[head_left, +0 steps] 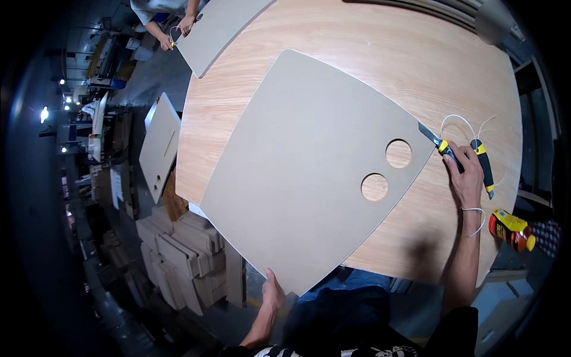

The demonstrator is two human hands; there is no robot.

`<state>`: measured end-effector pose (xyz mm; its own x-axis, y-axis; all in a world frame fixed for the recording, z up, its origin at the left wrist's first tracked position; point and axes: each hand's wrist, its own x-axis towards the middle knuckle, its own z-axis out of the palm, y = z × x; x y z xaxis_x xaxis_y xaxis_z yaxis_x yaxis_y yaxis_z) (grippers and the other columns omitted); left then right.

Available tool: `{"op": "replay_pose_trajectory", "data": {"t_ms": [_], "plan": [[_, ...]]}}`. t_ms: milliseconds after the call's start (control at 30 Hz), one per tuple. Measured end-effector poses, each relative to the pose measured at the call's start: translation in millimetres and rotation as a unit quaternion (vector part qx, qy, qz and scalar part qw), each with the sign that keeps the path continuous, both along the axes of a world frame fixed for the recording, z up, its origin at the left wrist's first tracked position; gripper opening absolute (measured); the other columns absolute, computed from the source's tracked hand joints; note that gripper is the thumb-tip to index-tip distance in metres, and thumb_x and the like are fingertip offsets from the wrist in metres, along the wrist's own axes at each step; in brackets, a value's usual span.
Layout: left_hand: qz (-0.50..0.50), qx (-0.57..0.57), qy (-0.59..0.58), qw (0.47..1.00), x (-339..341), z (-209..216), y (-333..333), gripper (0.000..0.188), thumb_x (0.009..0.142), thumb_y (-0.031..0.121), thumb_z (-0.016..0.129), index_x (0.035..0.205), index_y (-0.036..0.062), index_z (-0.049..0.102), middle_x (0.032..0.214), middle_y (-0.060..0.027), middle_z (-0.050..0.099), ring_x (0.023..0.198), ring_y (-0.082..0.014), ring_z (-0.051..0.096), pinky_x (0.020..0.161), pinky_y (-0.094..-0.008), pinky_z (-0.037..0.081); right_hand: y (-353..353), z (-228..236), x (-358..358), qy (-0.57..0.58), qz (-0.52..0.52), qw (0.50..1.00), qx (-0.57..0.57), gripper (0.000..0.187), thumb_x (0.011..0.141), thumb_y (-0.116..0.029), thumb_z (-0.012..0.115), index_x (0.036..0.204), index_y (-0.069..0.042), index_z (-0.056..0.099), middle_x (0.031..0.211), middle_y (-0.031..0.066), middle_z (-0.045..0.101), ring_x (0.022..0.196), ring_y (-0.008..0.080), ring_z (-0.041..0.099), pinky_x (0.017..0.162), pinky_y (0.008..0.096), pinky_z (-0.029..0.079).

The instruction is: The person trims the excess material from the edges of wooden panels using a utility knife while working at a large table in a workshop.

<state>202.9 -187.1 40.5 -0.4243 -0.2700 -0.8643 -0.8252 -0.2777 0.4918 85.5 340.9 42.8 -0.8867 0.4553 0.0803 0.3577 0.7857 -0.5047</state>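
A large beige board (297, 154) with two round holes near its right side lies on the wood-grain table (369, 41), one corner jutting over the near edge. My left hand (272, 294) grips that near-left edge, its thumb showing on the edge and its other fingers mostly hidden. My right hand (468, 178) is closed around a yellow-and-black utility knife (447, 150), whose dark blade touches the board's right corner. Beside this hand rests a second yellow-and-black knife (485, 166). A thin white strip (457, 116) curls above the hand; another loops at my right wrist.
A yellow-capped bottle (513, 231) with a yellow-and-red label lies near the table's right edge. At the far left, a co-worker's hands (178, 33) work at another beige board (223, 30). Stacked panels (184, 256) stand left below the table; a holed board (159, 152) leans there.
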Motion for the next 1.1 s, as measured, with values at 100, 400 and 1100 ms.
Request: {"op": "replay_pose_trajectory", "data": {"t_ms": [100, 400, 1100], "plan": [[-0.095, 0.016, -0.036, 0.995, -6.6, -13.9, -45.7, 0.074, 0.097, 0.056, 0.044, 0.138, -0.0059, 0.039, 0.137, -0.0161, 0.05, 0.124, -0.0284, 0.05, 0.103, -0.0428, 0.042, -9.1, 3.2, 21.0, 0.027, -0.028, 0.999, 0.014, 0.032, 0.086, -0.022, 0.068, 0.116, -0.01, 0.068, 0.092, 0.0107, 0.061, 0.087, 0.0268, 0.06, 0.077, 0.0349, 0.048], [-0.356, -0.02, 0.027, 0.934, -111.4, -21.0, -244.4, 0.071, 0.091, 0.058, 0.055, 0.119, -0.0073, 0.052, 0.113, -0.0181, 0.061, 0.096, -0.026, 0.062, 0.083, -0.0413, 0.052, -190.0, 9.5, 154.2, 0.003, -0.196, 0.98, 0.04, 0.031, 0.083, -0.021, 0.072, 0.111, -0.009, 0.07, 0.088, 0.0123, 0.062, 0.083, 0.0285, 0.06, 0.074, 0.0383, 0.049], [-0.581, -0.375, 0.631, 0.351, -329.6, -41.3, 162.0, 0.049, 0.098, 0.038, 0.049, 0.134, 0.0049, 0.047, 0.141, -0.0247, 0.044, 0.133, -0.0401, 0.038, 0.106, -0.0566, 0.03, -412.8, -3.8, 172.8, 0.028, -0.322, 0.944, 0.06, 0.04, 0.079, -0.022, 0.077, 0.116, -0.009, 0.068, 0.089, 0.0102, 0.057, 0.08, 0.0272, 0.058, 0.068, 0.0369, 0.05]]}}
